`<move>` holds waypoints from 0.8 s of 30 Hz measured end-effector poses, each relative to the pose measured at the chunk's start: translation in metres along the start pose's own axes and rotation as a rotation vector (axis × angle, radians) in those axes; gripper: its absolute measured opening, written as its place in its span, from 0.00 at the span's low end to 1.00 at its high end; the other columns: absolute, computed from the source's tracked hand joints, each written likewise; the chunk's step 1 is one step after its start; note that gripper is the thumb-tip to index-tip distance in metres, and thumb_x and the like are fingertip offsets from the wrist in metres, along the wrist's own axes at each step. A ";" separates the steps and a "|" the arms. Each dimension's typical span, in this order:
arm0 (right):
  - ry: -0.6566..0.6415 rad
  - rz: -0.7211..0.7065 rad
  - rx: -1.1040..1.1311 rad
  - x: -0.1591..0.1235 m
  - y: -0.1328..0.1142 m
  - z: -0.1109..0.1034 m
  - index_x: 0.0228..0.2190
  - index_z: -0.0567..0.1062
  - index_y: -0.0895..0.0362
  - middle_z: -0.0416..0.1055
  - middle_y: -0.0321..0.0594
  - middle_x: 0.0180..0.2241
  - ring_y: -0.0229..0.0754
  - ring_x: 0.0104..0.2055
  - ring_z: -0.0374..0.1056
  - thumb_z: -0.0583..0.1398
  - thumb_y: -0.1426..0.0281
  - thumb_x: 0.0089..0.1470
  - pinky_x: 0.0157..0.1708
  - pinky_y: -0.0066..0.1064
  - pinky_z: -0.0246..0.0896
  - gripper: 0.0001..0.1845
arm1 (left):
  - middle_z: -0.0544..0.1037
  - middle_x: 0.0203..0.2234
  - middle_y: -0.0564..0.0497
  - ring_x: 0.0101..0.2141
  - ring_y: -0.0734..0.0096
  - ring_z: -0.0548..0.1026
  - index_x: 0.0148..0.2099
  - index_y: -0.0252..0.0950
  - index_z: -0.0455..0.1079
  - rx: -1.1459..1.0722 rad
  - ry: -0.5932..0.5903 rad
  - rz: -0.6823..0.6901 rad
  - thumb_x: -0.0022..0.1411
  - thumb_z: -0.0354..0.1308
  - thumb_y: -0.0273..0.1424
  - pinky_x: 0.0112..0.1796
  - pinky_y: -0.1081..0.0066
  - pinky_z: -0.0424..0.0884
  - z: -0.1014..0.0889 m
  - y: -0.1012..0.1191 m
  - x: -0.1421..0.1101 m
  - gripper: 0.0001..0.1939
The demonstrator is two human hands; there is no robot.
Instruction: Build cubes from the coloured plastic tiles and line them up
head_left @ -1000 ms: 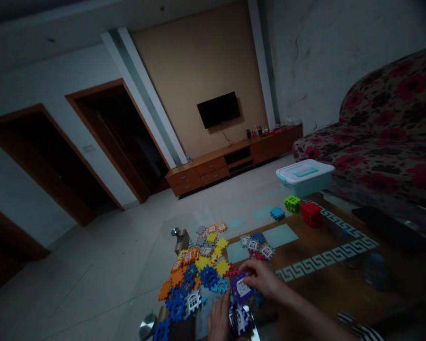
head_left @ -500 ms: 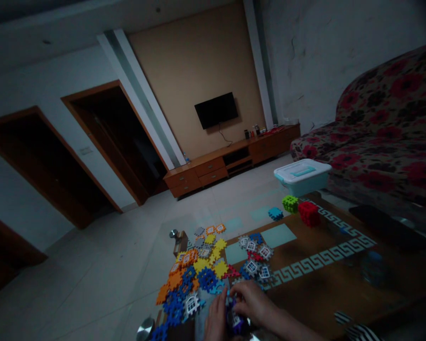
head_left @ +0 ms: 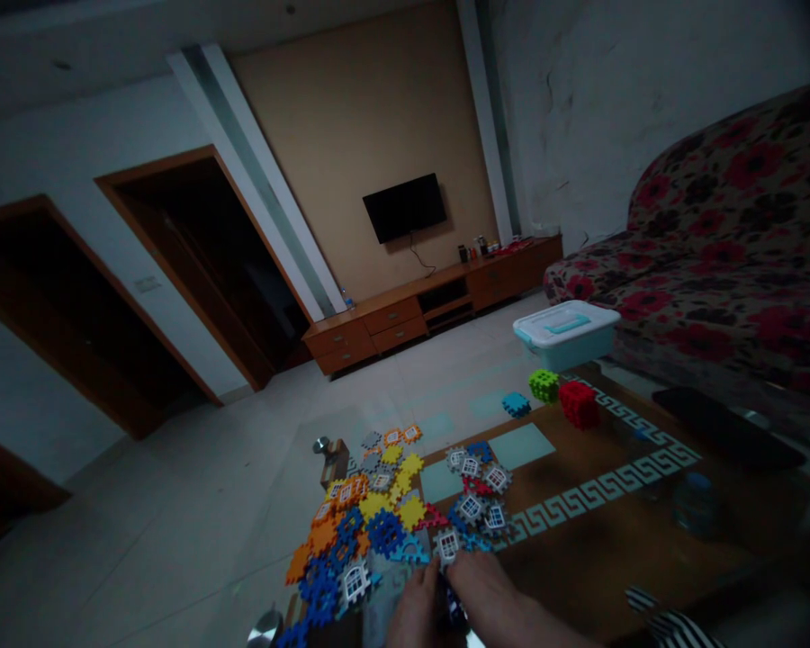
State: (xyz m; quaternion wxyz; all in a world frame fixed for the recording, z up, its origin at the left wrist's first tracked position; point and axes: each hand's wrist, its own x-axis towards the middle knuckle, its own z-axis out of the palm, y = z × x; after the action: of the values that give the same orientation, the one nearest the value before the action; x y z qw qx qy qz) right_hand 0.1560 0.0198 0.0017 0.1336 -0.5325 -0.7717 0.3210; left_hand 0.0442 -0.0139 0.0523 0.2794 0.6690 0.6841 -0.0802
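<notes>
Close together at the near edge of the coffee table [head_left: 567, 567]: left hand [head_left: 413, 607] and right hand [head_left: 481, 585], bent inward about a dark purplish toothed tile [head_left: 454, 612]. Mostly hidden low between both hands, so cannot tell whether pinched or merely touched, nor whether single or stacked. Just beyond the right hand, a grey window tile [head_left: 447, 545]; to the left, a loose spread with a white window tile [head_left: 355, 582], blue tile [head_left: 386, 533] and yellow tile [head_left: 411, 513]. At the far right, a red block [head_left: 579, 404] and a lidded storage box [head_left: 567, 333]. Judging by posture, at the step of handling tiles at close quarters. For the next move, probably best to steady with the left and align toothed edges with the right before pressing.
</notes>
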 end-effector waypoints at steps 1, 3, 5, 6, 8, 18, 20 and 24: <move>-0.008 0.009 -0.006 -0.001 -0.001 0.002 0.37 0.81 0.57 0.80 0.46 0.39 0.48 0.40 0.75 0.54 0.79 0.49 0.40 0.32 0.68 0.19 | 0.63 0.62 0.38 0.61 0.63 0.63 0.68 0.27 0.50 0.012 -0.002 -0.008 0.44 0.58 0.17 0.58 0.77 0.57 -0.001 0.003 -0.001 0.47; -0.030 0.008 -0.008 -0.003 -0.002 0.007 0.38 0.80 0.59 0.79 0.49 0.40 0.48 0.41 0.75 0.54 0.80 0.48 0.40 0.31 0.68 0.19 | 0.64 0.61 0.37 0.60 0.62 0.64 0.68 0.27 0.49 0.041 -0.007 -0.029 0.47 0.57 0.17 0.57 0.75 0.58 -0.002 0.009 -0.002 0.45; -0.046 0.000 -0.008 -0.005 -0.003 0.010 0.39 0.80 0.59 0.79 0.50 0.40 0.48 0.41 0.75 0.54 0.79 0.47 0.40 0.31 0.68 0.20 | 0.65 0.60 0.36 0.59 0.60 0.64 0.68 0.28 0.49 0.077 -0.010 -0.048 0.51 0.55 0.18 0.57 0.73 0.59 0.000 0.011 -0.002 0.42; -0.050 -0.002 -0.007 -0.006 -0.004 0.011 0.39 0.80 0.59 0.79 0.50 0.40 0.48 0.41 0.75 0.55 0.79 0.47 0.40 0.30 0.68 0.20 | 0.65 0.60 0.37 0.59 0.60 0.64 0.68 0.29 0.49 0.096 -0.009 -0.053 0.53 0.53 0.18 0.57 0.71 0.59 0.001 0.011 -0.002 0.41; -0.057 0.003 -0.004 -0.007 -0.005 0.010 0.39 0.80 0.57 0.79 0.48 0.39 0.48 0.40 0.75 0.56 0.79 0.46 0.40 0.31 0.68 0.20 | 0.65 0.59 0.38 0.60 0.59 0.62 0.68 0.31 0.49 0.132 0.002 -0.050 0.55 0.49 0.18 0.57 0.69 0.59 0.004 0.007 0.000 0.38; 0.136 0.040 -0.170 -0.007 0.026 -0.075 0.46 0.76 0.60 0.71 0.55 0.51 0.57 0.55 0.65 0.58 0.82 0.45 0.51 0.39 0.60 0.24 | 0.61 0.63 0.47 0.62 0.67 0.59 0.69 0.42 0.47 0.146 0.055 0.004 0.48 0.52 0.19 0.57 0.74 0.59 -0.002 -0.045 0.009 0.46; 0.136 0.055 -0.175 -0.002 0.039 -0.078 0.51 0.73 0.59 0.65 0.55 0.56 0.60 0.59 0.59 0.65 0.79 0.41 0.54 0.40 0.57 0.32 | 0.61 0.63 0.46 0.62 0.67 0.58 0.69 0.41 0.46 0.167 0.053 0.009 0.48 0.53 0.18 0.58 0.75 0.57 -0.005 -0.046 0.009 0.47; 0.112 0.088 -0.162 0.013 0.045 -0.065 0.54 0.70 0.57 0.64 0.54 0.56 0.59 0.59 0.58 0.68 0.70 0.43 0.55 0.43 0.54 0.34 | 0.59 0.63 0.45 0.62 0.68 0.58 0.69 0.38 0.45 0.187 0.029 -0.003 0.50 0.51 0.18 0.58 0.75 0.55 -0.007 -0.045 0.009 0.45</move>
State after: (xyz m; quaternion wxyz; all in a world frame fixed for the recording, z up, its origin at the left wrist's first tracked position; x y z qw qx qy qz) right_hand 0.2191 0.0645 0.0205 0.1190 -0.5921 -0.7622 0.2330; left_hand -0.0004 -0.0067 0.0423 0.2056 0.6922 0.6786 -0.1346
